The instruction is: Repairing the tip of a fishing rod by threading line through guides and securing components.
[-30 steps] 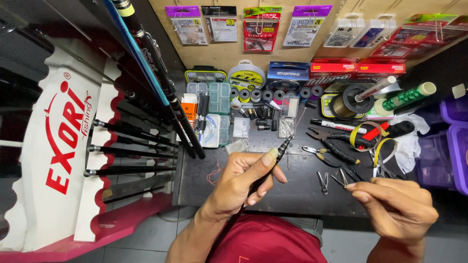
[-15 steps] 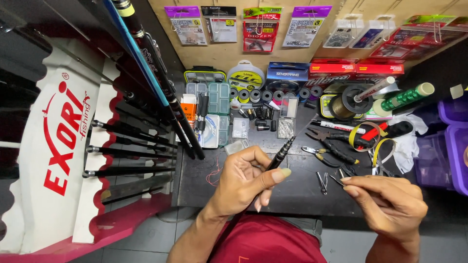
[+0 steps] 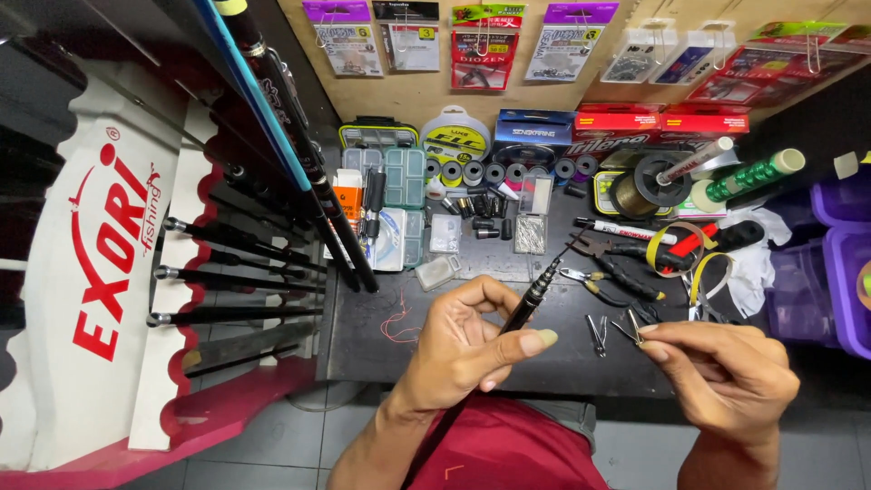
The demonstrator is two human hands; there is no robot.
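Left hand (image 3: 463, 349) in a closed grip around a slim black fishing rod tip section (image 3: 533, 295) above the dark counter (image 3: 544, 358), right hand (image 3: 726, 372) pinching a small metal piece (image 3: 634, 325), pliers (image 3: 608, 272) nearby

A white and red rod rack (image 3: 109, 272) stood at the left, with several dark fishing rods (image 3: 245, 240) resting in its notches. On the far wall, hanging packets of tackle (image 3: 481, 45) ran in a row from left to right. The dark table (image 3: 381, 354) carried clear compartment boxes (image 3: 404, 177) at its far left, a round spool of line (image 3: 454, 138) behind them, and a row of small spools (image 3: 494, 172) just beside. Red flat boxes (image 3: 662, 122) lay far right, near a green-wrapped spool (image 3: 748, 177). Pliers (image 3: 608, 268) with dark handles lay right of centre, a white cloth (image 3: 748, 259) beyond them, and purple bins (image 3: 839, 245) at the right edge. A loose red thread (image 3: 397, 325) lay near the table's front.
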